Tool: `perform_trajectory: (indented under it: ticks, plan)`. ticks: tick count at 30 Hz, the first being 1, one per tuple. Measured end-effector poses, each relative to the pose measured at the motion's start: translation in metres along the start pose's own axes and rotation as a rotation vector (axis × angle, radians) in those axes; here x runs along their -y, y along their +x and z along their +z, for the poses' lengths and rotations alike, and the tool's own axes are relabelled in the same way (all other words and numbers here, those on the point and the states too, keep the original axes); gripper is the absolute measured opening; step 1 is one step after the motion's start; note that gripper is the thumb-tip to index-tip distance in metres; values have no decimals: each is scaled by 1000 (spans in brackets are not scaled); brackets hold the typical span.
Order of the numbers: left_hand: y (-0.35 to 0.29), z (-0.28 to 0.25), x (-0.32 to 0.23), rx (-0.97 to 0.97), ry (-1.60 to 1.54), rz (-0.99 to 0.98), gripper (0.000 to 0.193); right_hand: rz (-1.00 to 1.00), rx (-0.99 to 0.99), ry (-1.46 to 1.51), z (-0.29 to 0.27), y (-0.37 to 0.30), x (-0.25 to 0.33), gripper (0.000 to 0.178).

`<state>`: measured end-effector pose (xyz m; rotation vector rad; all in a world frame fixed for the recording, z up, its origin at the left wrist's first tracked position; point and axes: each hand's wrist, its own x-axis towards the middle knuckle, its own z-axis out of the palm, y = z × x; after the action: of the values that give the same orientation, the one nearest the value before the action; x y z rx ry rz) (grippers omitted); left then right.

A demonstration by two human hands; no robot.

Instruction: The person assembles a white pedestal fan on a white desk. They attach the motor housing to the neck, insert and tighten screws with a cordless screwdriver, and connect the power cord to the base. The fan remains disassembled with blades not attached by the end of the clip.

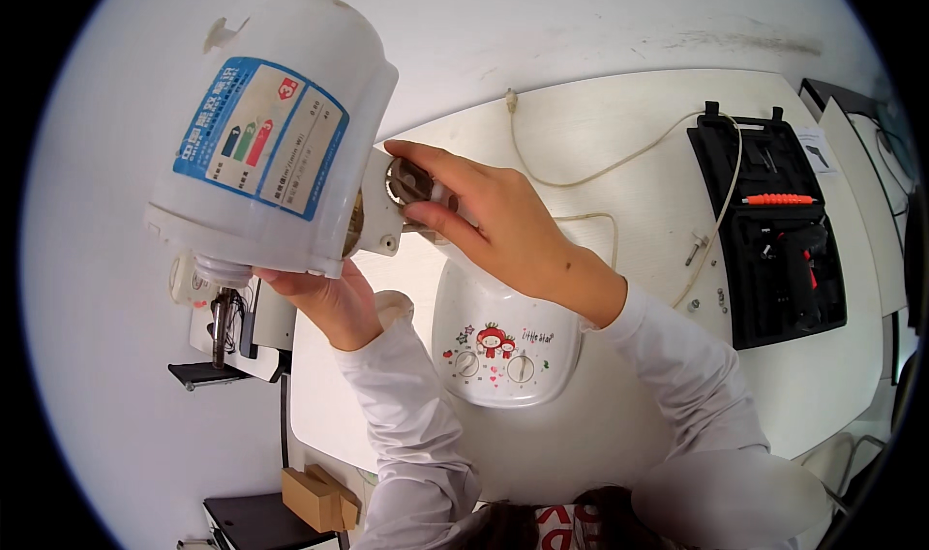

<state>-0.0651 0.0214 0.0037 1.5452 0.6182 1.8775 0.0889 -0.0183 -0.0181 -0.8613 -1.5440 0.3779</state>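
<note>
Holding: the left hand (324,303) grips the bottom rim of a white plastic appliance housing with a blue label (276,129), fingers curled under its lower edge, keeping it raised and tilted above the desk's left edge.
Right hand: the right hand (494,226) is partly closed, thumb and fingertips pinched on a small round metal part (406,182) at the grey bracket (382,207) that sticks out of the housing's open side.
Housing position: lifted off the pale wooden desk (619,115), over its left edge, label facing the camera.
Below the hands: a white plastic lid panel with two round dials and a red cartoon print (498,342) lies on the desk near its front edge, under the right forearm.
Cable: a cream-coloured cord (600,168) runs in loops across the middle of the desk toward the right side.
Tool case: an open black plastic tool case (774,231) sits along the desk's right edge, with a black power screwdriver (798,255) and a red-handled tool (779,200) in it.
Loose parts: a few small metal screws (699,248) lie between the cord and the case.
Off the desk: a brown cardboard box (314,497) sits on a dark surface past the front left corner.
</note>
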Motion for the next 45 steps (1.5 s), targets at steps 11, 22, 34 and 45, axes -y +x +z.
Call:
perform_trajectory:
  ticks: [11,22,34,45]
  plan:
    - [-4,-1,5,-12,-26,44,68,143,-123,819,5,-4,-10,34]
    - [-4,10,6,-96,-105,-7,83,353,-54,849,-5,12,-12,36]
    - [-13,5,27,-204,-309,-7,65,326,495,478,-27,50,-21,36]
    - [-26,3,41,-277,-201,36,57,274,518,579,-27,53,-23,34]
